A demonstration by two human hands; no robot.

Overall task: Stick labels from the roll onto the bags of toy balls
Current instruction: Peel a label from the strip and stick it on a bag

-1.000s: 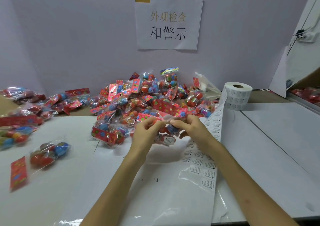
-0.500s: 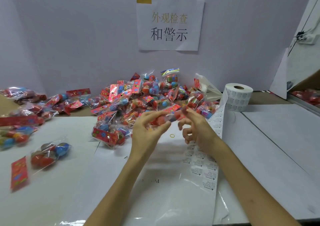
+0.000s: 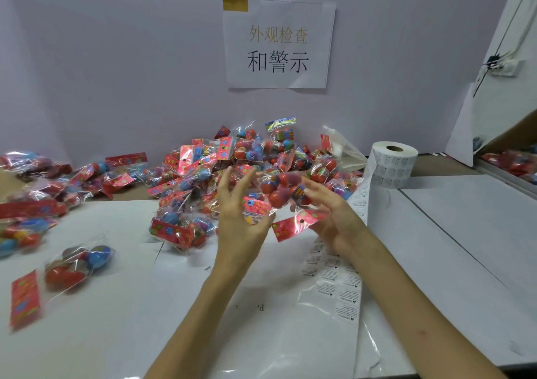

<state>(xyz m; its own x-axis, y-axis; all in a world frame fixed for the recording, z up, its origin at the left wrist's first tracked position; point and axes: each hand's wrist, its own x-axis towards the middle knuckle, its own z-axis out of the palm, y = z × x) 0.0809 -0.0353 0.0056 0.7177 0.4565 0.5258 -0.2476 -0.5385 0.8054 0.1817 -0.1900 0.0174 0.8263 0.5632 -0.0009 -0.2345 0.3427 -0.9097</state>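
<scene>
A clear bag of red and blue toy balls (image 3: 277,191) is up above the table between my hands, its red header card hanging down. My right hand (image 3: 331,219) lies palm up under it, fingers curled up around the balls. My left hand (image 3: 236,216) is just left of the bag with straight, spread fingers, the thumb near a pink header card. The white label roll (image 3: 392,165) stands at the back right. Its strip of labels (image 3: 344,291) runs toward me beneath my right forearm.
A big pile of bags (image 3: 232,161) fills the back middle of the table. More bags (image 3: 78,265) lie scattered at the left. A paper sign (image 3: 277,43) hangs on the wall. A white partition (image 3: 494,88) closes off the right side.
Both hands pressed the bag low on the table a second ago. The bag has since risen, my left hand has spread its fingers off it, and my right hand has come under it.
</scene>
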